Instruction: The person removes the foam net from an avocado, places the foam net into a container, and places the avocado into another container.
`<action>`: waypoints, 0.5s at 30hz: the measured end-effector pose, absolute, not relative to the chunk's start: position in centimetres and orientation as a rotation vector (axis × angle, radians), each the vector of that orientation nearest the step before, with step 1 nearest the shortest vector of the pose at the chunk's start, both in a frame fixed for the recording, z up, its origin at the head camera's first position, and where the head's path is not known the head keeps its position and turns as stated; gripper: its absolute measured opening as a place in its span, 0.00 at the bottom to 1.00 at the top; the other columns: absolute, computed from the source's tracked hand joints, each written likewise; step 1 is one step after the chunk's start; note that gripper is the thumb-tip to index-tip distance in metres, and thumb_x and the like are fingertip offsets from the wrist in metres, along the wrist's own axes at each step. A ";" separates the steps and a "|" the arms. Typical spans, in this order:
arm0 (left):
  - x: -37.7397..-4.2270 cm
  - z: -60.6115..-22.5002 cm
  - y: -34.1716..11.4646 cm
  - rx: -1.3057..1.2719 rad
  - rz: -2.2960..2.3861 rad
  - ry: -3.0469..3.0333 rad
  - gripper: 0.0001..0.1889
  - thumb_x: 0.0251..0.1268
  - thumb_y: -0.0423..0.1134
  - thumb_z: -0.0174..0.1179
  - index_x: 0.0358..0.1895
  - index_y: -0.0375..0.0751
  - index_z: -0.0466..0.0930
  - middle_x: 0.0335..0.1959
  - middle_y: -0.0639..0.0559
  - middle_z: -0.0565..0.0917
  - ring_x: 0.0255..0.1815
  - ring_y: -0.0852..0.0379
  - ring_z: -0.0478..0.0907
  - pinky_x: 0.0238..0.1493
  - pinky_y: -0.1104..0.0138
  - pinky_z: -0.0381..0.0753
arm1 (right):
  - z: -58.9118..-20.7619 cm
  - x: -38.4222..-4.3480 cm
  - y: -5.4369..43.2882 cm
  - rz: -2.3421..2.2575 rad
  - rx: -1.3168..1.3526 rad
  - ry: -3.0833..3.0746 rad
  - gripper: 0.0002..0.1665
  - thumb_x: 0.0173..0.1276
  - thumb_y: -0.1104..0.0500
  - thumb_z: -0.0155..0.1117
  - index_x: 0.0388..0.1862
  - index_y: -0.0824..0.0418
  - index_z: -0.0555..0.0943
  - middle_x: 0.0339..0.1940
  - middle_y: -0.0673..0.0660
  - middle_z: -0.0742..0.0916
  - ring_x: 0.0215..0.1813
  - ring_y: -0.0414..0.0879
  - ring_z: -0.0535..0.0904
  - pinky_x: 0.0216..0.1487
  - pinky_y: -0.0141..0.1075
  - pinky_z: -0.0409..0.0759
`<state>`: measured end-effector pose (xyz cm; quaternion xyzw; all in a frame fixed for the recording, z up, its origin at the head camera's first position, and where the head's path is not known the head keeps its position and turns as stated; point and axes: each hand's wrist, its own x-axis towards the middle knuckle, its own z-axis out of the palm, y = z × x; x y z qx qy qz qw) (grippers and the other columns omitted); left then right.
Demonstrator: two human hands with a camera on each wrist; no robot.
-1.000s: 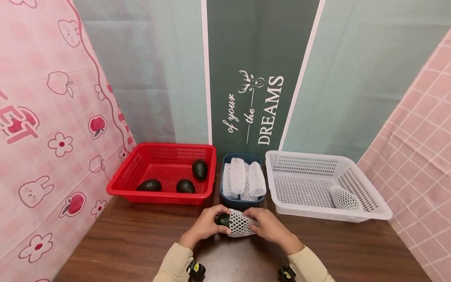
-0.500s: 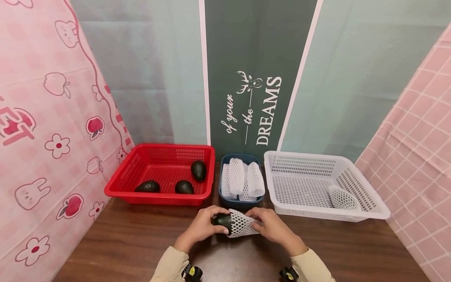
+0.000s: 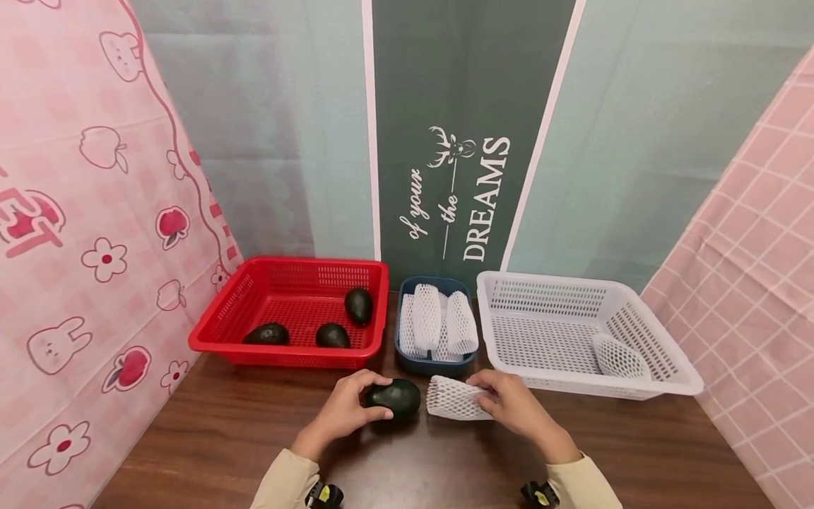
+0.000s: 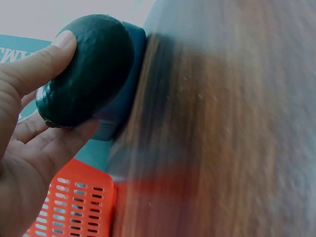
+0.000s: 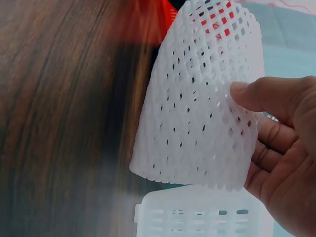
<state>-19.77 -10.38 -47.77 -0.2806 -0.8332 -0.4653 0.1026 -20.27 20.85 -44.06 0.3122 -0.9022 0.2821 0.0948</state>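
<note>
Avocado (image 3: 403,397) over the surface (image 3: 432,463), clamped by the left hand's (image 3: 343,406) fingers; the right hand's (image 3: 516,406) fingers pinch a net (image 3: 454,399) just beside it, not touching. Unsleeving seems in hand; the next move likely calls for putting both away. Three other avocados (image 3: 359,307) fill out the red basket (image 3: 299,359), at least four spare nets (image 3: 427,318) the bin (image 3: 435,367), one netted piece (image 3: 620,356) the white basket (image 3: 559,382).

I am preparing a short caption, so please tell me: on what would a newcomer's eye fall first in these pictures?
Probably the bright red basket, left of centre in the head view, with three dark avocados inside. Then, in front of the blue bin, the left hand holds another avocado and the right hand a white foam net, with a gap between fruit and net.
</note>
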 end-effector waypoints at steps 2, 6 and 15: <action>-19.7 -47.8 -10.6 -0.819 -1.384 -2.473 0.22 0.40 0.38 0.76 0.44 0.43 0.82 0.39 0.58 0.81 0.39 0.59 0.77 0.40 0.66 0.76 | -44.1 -20.3 21.0 0.844 0.932 -2.664 0.14 0.52 0.71 0.68 0.36 0.58 0.81 0.34 0.49 0.83 0.35 0.39 0.77 0.34 0.36 0.77; -19.7 -47.8 -10.7 -0.806 -1.390 -2.496 0.22 0.41 0.38 0.75 0.44 0.44 0.81 0.39 0.58 0.81 0.39 0.58 0.76 0.40 0.65 0.76 | -44.2 -20.3 21.0 0.852 0.941 -2.645 0.14 0.52 0.71 0.68 0.36 0.58 0.81 0.33 0.48 0.83 0.34 0.38 0.75 0.33 0.36 0.76; -19.3 -47.4 -11.0 -0.798 -1.427 -2.493 0.23 0.41 0.39 0.75 0.46 0.44 0.81 0.40 0.57 0.81 0.39 0.60 0.77 0.39 0.66 0.77 | -43.1 -19.8 20.3 0.839 0.931 -2.625 0.12 0.52 0.68 0.68 0.36 0.58 0.81 0.32 0.46 0.82 0.31 0.36 0.74 0.30 0.34 0.75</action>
